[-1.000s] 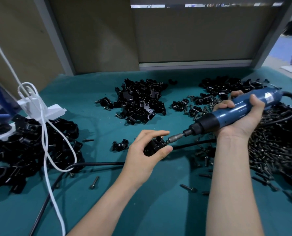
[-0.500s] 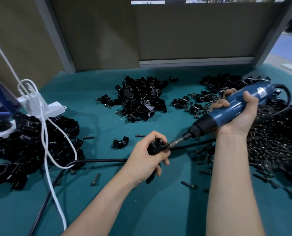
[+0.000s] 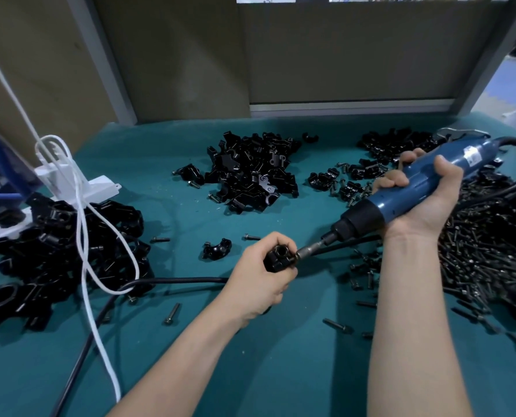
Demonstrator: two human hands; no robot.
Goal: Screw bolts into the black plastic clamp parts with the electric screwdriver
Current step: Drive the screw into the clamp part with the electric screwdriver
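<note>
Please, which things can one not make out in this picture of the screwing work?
All in the head view:
- Driven bolt: hidden where the bit meets the clamp part, so its depth cannot be told.
- Clamp part's underside: covered by the left hand.
- Screwdriver grip: wrapped by the right hand.
- Its label: too small to read.
- Bolt pile: cut off by the right edge.

From here I see a bare left forearm (image 3: 184,359) and left hand (image 3: 258,284), bare right forearm (image 3: 407,326) and right hand (image 3: 428,203).
</note>
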